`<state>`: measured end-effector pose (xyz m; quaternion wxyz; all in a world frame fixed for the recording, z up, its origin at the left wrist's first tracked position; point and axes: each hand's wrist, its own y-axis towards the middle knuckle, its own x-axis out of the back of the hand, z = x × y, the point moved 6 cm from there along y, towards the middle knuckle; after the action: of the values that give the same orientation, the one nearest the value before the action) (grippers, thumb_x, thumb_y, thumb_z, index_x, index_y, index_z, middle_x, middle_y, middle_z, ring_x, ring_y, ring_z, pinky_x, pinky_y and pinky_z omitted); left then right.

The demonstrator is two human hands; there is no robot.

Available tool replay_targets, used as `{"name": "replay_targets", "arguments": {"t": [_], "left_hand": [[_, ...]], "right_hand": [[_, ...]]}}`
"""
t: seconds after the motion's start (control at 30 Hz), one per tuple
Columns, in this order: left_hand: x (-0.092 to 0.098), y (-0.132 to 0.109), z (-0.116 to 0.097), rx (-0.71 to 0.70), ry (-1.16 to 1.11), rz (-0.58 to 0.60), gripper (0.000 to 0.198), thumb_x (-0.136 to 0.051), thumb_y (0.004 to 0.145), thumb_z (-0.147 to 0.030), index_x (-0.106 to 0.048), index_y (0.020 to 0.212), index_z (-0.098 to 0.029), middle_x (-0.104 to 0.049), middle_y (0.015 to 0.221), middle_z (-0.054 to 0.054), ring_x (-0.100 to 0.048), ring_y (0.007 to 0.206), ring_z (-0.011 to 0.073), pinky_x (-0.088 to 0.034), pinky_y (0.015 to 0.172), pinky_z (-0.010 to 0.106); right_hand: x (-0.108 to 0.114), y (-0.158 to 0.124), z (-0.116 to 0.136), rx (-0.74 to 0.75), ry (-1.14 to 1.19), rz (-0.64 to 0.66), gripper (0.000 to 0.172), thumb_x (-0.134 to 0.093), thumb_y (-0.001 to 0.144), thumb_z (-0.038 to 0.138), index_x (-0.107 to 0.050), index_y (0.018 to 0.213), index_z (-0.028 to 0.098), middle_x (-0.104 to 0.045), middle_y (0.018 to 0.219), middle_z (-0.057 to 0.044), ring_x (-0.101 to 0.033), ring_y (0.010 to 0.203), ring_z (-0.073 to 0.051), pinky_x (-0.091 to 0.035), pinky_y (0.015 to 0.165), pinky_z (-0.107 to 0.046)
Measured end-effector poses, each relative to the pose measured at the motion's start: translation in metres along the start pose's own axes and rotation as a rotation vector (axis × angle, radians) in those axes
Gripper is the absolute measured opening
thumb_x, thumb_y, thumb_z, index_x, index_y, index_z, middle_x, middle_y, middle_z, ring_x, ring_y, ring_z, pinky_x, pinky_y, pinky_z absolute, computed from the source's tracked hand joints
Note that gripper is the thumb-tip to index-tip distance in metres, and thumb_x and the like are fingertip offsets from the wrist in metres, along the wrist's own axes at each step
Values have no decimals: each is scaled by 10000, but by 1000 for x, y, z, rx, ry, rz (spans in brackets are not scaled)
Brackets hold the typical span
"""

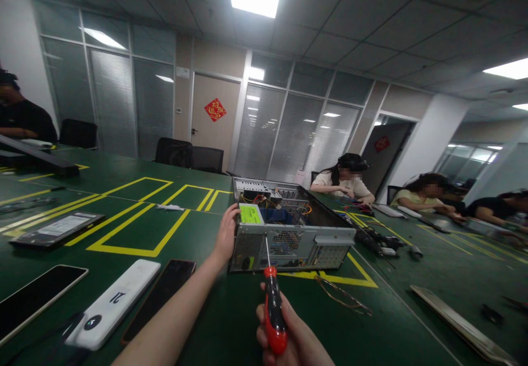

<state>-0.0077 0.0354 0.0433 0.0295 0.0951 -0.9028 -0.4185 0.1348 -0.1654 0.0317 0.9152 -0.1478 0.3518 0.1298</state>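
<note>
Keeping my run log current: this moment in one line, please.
left hand: touching open grey metal computer case | right hand: holding red-and-black-handled screwdriver | tip: at case's nearest panel

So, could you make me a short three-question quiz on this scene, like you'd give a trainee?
1. Which hand holds the red-and-black screwdriver?
2. True or false: the computer case is fully closed, with none of its insides showing.
3. What is the left hand touching?
A) a hard drive
B) the computer case
C) a phone

Key:
1. The right hand.
2. False; it is open, with parts visible inside.
3. B.
</note>
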Motion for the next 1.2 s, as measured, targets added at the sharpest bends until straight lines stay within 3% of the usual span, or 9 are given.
{"name": "replay_targets", "arguments": {"t": [0.3, 0.5, 0.67, 0.87, 1.2], "left_hand": [[1, 0, -3, -8, -5, 12, 423, -262, 994, -466, -573, 1169, -239, -499, 1406, 87, -461, 1333, 219, -351, 1143, 453], [1, 0, -4, -15, -1, 6, 434, -263, 994, -476, -575, 1168, -231, -507, 1396, 94, -472, 1320, 224, -352, 1138, 455], [0, 1, -4, -32, -8, 11, 438, -258, 995, -474, -578, 1164, -228, -515, 1387, 92, -477, 1314, 218, -358, 1136, 443], [0, 0, -3, -16, 1, 15, 436, -253, 995, -474, -574, 1168, -234, -501, 1403, 89, -462, 1329, 216, -341, 1148, 448], [0, 0, -2, -17, 10, 2, 426, -260, 999, -443, -585, 1170, -227, -509, 1400, 89, -472, 1322, 218, -359, 1137, 447]], "right_hand": [[-3, 4, -6, -9, -64, 85, 595, -807, 700, 453, -531, 1193, 266, -682, 852, -3, -686, 673, -159, -480, 545, -237], [-3, 13, -21, -16, -75, 201, 583, -780, 699, 479, -601, 1174, 193, -688, 760, -14, -649, 545, -128, -391, 501, -215], [1, 19, -26, -60, -107, 193, 556, -742, 746, 473, -589, 1221, 227, -688, 789, -17, -627, 547, -133, -388, 496, -239], [8, 25, -31, -56, -69, 175, 603, -788, 661, 517, -608, 1169, 248, -685, 760, -1, -631, 529, -122, -358, 468, -198], [6, 24, -27, -81, -83, 128, 621, -801, 662, 508, -584, 1179, 241, -688, 773, 3, -634, 546, -117, -336, 427, -173]]}}
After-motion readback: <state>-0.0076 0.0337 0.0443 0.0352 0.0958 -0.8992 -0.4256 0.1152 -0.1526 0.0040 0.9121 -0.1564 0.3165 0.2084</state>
